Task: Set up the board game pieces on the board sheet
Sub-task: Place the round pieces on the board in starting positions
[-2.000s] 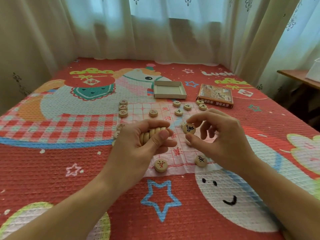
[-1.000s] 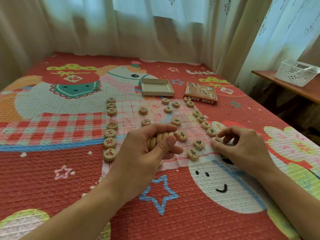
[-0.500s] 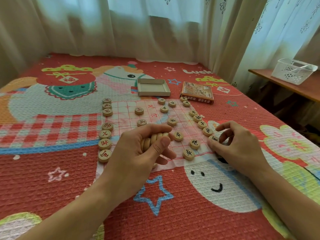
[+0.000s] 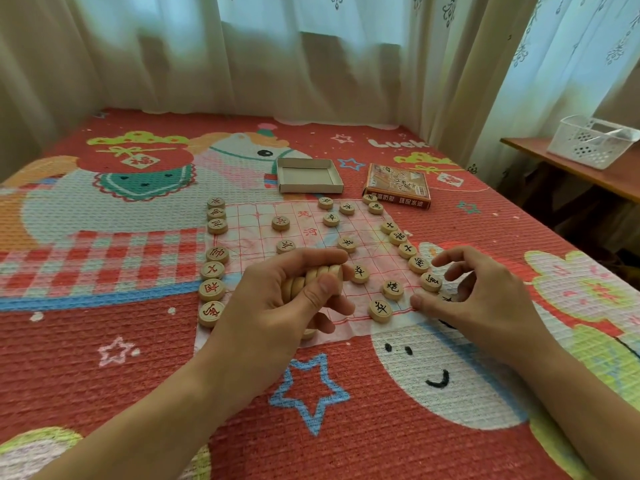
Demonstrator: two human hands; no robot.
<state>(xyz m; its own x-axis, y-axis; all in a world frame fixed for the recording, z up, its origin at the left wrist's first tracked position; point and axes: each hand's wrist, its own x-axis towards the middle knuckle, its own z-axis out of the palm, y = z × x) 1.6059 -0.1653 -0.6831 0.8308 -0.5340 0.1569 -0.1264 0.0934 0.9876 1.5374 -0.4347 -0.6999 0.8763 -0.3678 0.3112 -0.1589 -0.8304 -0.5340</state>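
Round pale wooden game pieces (image 4: 392, 289) with red or black characters are lying on the thin pink-gridded board sheet (image 4: 256, 233), which is spread over a red cartoon-print bedspread (image 4: 138, 375). Red-marked discs (image 4: 212, 270) are lining the sheet's left edge and black-marked discs (image 4: 398, 237) are running down its right edge. Several more are sitting scattered between them, so the layout is looking only partly done.

The left hand (image 4: 277, 306) is gripping a short stack of unplaced discs (image 4: 313, 277) edge-on between curled fingers and thumb, probably as a ready supply held just above the sheet's near half. The right hand (image 4: 485, 299) is hovering at the near right corner, fingers loosely spread over a mostly hidden disc (image 4: 446, 298). Whether it is pinching that disc or only touching it, I cannot tell. That spot is likely being filled as the near end of the black row.

An open grey cardboard tray (image 4: 308, 174) and a printed box lid (image 4: 398, 185) are sitting just beyond the sheet, out of the way.
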